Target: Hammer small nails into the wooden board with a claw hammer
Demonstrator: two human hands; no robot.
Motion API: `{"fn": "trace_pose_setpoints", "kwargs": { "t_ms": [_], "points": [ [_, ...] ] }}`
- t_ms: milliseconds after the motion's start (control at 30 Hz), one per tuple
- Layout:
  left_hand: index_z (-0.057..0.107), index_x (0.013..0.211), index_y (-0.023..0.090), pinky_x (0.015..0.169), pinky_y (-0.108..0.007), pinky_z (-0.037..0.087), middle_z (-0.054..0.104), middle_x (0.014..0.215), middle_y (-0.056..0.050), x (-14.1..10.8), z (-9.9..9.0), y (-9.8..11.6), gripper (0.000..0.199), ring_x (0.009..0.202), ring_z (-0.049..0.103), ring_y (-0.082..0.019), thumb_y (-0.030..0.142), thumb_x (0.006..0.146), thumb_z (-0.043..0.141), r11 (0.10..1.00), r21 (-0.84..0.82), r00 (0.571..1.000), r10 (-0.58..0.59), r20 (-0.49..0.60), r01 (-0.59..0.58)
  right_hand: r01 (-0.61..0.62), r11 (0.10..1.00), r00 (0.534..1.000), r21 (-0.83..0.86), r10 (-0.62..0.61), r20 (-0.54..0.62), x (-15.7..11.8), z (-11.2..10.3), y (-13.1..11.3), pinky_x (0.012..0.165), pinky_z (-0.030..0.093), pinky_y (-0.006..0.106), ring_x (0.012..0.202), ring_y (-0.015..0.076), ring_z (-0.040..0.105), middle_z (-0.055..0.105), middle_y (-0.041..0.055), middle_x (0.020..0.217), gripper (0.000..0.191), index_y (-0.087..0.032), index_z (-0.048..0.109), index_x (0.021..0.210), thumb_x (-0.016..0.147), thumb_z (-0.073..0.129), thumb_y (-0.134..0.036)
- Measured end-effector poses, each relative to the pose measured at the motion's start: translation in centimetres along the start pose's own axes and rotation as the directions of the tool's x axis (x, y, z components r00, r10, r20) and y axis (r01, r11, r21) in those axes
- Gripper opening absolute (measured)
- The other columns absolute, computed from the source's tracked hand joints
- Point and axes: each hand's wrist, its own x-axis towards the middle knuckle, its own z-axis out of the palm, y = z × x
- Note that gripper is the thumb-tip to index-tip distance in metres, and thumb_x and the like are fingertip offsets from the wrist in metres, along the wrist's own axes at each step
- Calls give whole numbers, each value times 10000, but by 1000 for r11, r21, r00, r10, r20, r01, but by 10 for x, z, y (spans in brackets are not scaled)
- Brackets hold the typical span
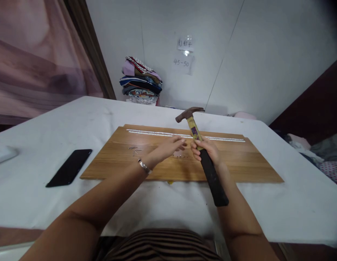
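Observation:
My right hand (207,149) is wrapped round a claw hammer (194,129), gripping it where the yellow shaft meets the black handle. The hammer tilts, its rusty head raised and its handle end towards me. My left hand (171,146), with a bracelet at the wrist, reaches over the wooden board (111,163), fingers stretched and apart, with nothing visible in them. Beyond its fingertips is the hammer. Several small nails (134,150) lie loose on the board's left part. A row of small dark marks or nail heads (180,156) shows near the middle, partly hidden by my hand.
White strips (157,133) run along the board's far edge. A black phone (69,168) lies on the white-covered table (57,137) at left. Folded clothes (141,81) are stacked against the wall below paper notes (181,64). A pink curtain (40,47) hangs at left.

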Motion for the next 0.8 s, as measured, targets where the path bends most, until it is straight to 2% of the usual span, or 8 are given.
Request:
{"fn": "trace_pose_setpoints", "kwargs": {
  "t_ms": [67, 133, 267, 333, 400, 500, 600, 800],
  "points": [
    [679, 850, 187, 850, -315, 469, 717, 921, -73, -13, -18, -26, 230, 919, 644, -232, 403, 896, 617, 943, 331, 981, 104, -165, -44, 36, 999, 998, -18, -37, -52, -6, 1, -2, 341, 320, 172, 466, 73, 391, 501, -63, 656, 250, -239, 542, 875, 745, 747, -297],
    [688, 858, 201, 851, -334, 466, 726, 939, -73, -23, -40, -50, 185, 918, 642, -257, 368, 877, 610, 831, 555, 954, 188, -233, -28, 102, 994, 989, -38, -106, -100, -16, 7, -9, 347, 340, 181, 481, 82, 406, 516, -58, 671, 262, -244, 562, 934, 741, 737, -272],
    [659, 880, 183, 886, -386, 481, 710, 943, -105, -27, -73, -79, 202, 936, 637, -276, 292, 914, 493, 556, 831, 950, 262, -169, -5, 241, 970, 960, -5, -240, -143, -28, 21, -27, 309, 325, 177, 463, 70, 405, 611, -28, 812, 358, -251, 541, 1085, 779, 710, -331],
    [648, 870, 172, 933, -407, 483, 701, 988, -128, -23, -80, -84, 185, 991, 632, -284, 250, 911, 485, 421, 907, 950, 291, -110, -24, 202, 979, 971, -11, -201, -129, -30, 22, -32, 286, 303, 165, 397, 53, 334, 557, -73, 720, 366, -262, 518, 1133, 826, 688, -365],
    [653, 896, 166, 979, -422, 479, 698, 1044, -139, -20, -81, -86, 176, 1050, 627, -286, 224, 915, 487, 345, 938, 952, 297, -73, -36, 97, 994, 985, -41, -102, -136, -33, 19, -30, 279, 310, 157, 368, 50, 306, 475, -108, 636, 340, -259, 510, 1087, 842, 692, -406],
    [668, 979, 168, 1025, -424, 477, 696, 1126, -134, -23, -79, -93, 178, 1110, 624, -276, 214, 924, 506, 331, 941, 946, 321, -46, -67, -137, 985, 974, -109, 113, -196, -44, 13, -10, 262, 312, 155, 357, 37, 306, 465, -112, 616, 378, -241, 452, 880, 801, 735, -478],
    [676, 1069, 156, 1078, -435, 457, 685, 1207, -141, -29, -78, -101, 218, 1171, 608, -278, 208, 927, 518, 345, 932, 932, 363, -21, -114, -300, 937, 932, -177, 249, -264, -60, 11, 19, 260, 316, 158, 346, 32, 321, 472, -115, 599, 464, -241, 409, 818, 732, 770, -519],
    [680, 1092, 143, 1079, -477, 461, 677, 1244, -153, -33, -78, -107, 246, 1190, 596, -304, 228, 937, 509, 335, 933, 928, 373, -2, -133, -359, 904, 901, -233, 271, -338, -79, 19, 48, 283, 327, 169, 352, 25, 337, 510, -97, 637, 454, -230, 437, 836, 716, 746, -541]
  ]
}}
